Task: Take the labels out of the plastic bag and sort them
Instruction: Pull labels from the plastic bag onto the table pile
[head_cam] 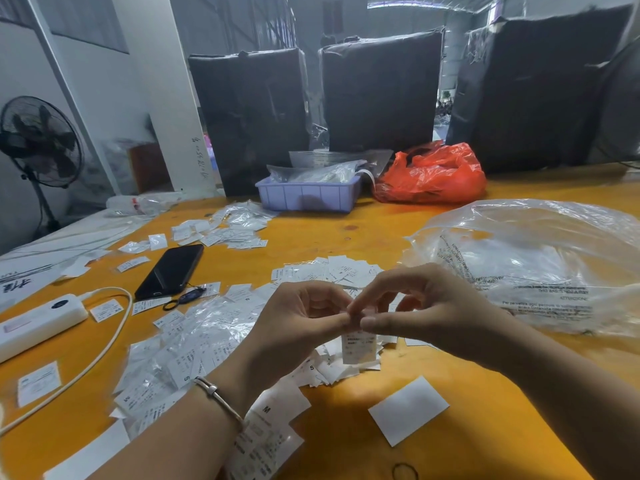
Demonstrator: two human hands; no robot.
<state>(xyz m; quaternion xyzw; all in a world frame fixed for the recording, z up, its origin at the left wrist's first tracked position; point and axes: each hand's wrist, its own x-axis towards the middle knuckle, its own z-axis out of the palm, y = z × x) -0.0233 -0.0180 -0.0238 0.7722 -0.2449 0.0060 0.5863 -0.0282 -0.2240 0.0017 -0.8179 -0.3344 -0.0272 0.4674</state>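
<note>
I sit at an orange table (346, 230) strewn with labels (194, 344) in a warehouse. My left hand (298, 320) and right hand (426, 306) together pinch one small label packet (358, 346) hanging below my fingertips.

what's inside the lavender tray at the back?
The lavender tray holds clear plastic bags of white labels, heaped above its rim, one strip hanging over the right edge. Whatever lies under the bags is covered, so it cannot be told.

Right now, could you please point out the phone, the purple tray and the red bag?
phone (171, 270), head view, middle of its dark screen.
purple tray (308, 197), head view, front wall.
red bag (433, 176), head view, crumpled middle.
</note>
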